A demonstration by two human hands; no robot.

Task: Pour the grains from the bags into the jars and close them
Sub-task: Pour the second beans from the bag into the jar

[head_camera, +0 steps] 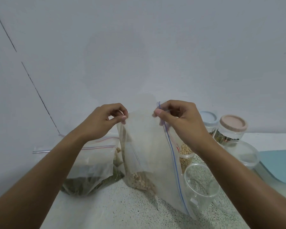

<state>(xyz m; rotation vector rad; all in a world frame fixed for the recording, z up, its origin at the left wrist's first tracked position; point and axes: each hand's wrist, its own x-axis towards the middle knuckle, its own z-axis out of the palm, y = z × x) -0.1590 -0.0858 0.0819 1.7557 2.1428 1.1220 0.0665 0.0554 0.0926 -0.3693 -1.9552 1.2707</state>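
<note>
Empty open jar (201, 184) on the speckled bench (122, 212) at lower right, clear zip bag (149, 146) upright at centre with some grain at its bottom, left hand (104, 120) pinching its top corner, right hand (178, 118) pinching its zip edge, bean-filled jar (186, 156) just behind, lidded jars (233, 128) at far right.

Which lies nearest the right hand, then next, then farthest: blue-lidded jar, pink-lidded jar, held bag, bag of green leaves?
1. held bag: pinched at its top by the right hand itself.
2. blue-lidded jar: just right of the hand, behind it.
3. pink-lidded jar: further right.
4. bag of green leaves: across on the left side.
</note>
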